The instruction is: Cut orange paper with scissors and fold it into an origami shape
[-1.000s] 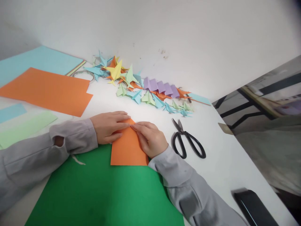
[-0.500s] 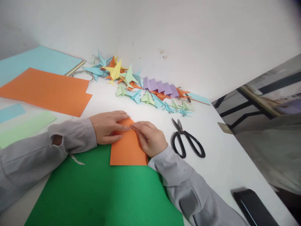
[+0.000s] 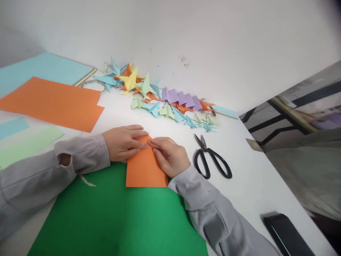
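A small piece of orange paper [image 3: 146,171] lies on a large green sheet [image 3: 125,220]. My left hand [image 3: 126,143] rests on its upper left part, fingers stretched out and pressing it from above. On the other side, my right hand [image 3: 172,154] has its thumb and fingers closed on the paper's upper right edge, the fingertips close to those of my left hand. The top of the paper is partly hidden under my fingers, so I cannot make out its fold fully.
Black-handled scissors [image 3: 206,153] lie partly open to the right. A black phone-like object [image 3: 287,233] is near the right edge. Folded paper shapes [image 3: 149,90] line the wall. Larger orange paper [image 3: 55,101], a light green strip [image 3: 34,144] and a tape roll [image 3: 94,84] lie left.
Both hands stay at the orange paper with almost no movement. My left hand's fingers have drawn slightly closer together, and the paper's left edge has shifted a little right.
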A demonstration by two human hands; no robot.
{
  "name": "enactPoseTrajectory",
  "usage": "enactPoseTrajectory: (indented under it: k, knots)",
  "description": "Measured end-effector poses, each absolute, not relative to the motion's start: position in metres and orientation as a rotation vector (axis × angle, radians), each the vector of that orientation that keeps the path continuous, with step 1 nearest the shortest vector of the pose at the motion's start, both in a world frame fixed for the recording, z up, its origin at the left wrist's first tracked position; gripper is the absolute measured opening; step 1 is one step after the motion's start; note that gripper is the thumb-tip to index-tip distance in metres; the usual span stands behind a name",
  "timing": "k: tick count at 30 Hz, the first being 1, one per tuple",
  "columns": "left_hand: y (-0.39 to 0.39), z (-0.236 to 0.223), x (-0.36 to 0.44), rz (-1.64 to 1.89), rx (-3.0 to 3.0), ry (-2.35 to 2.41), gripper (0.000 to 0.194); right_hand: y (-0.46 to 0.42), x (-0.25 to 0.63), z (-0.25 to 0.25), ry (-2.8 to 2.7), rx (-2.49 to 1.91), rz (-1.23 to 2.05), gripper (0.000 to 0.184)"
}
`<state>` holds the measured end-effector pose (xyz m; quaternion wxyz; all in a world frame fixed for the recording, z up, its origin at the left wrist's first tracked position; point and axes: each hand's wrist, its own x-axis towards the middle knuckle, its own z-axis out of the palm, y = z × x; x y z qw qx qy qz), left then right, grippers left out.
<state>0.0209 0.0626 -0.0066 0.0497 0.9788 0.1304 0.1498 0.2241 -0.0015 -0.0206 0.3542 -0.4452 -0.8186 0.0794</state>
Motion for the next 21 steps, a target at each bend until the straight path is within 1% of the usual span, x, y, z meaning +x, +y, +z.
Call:
enactPoseTrajectory:
  k: [2, 5, 7, 12, 16, 21]
  knots:
    - [0.063, -0.006, 0.022, 0.459, 2.963, 0.407, 0.036, -0.001, 0.222, -0.019, -2.165, -1.197, 0.148, 0.028]
    - [0.063, -0.005, 0.023, 0.465, 2.948, 0.4, 0.035, -0.003, 0.217, -0.015, -2.314, -1.286, 0.013, 0.045]
    - [0.064, -0.004, 0.024, 0.46, 2.959, 0.373, 0.034, -0.005, 0.213, -0.012, -2.388, -1.347, -0.075, 0.048]
    - [0.065, -0.004, 0.025, 0.446, 2.999, 0.339, 0.033, -0.01, 0.207, -0.009, -2.418, -1.401, -0.224, 0.046]
    - [0.064, -0.005, 0.023, 0.481, 2.979, 0.397, 0.033, -0.013, 0.208, -0.007, -2.386, -1.399, -0.296, 0.039]
    - [0.064, -0.005, 0.021, 0.419, 2.971, 0.431, 0.034, -0.021, 0.216, -0.007, -2.339, -1.362, -0.407, 0.033]
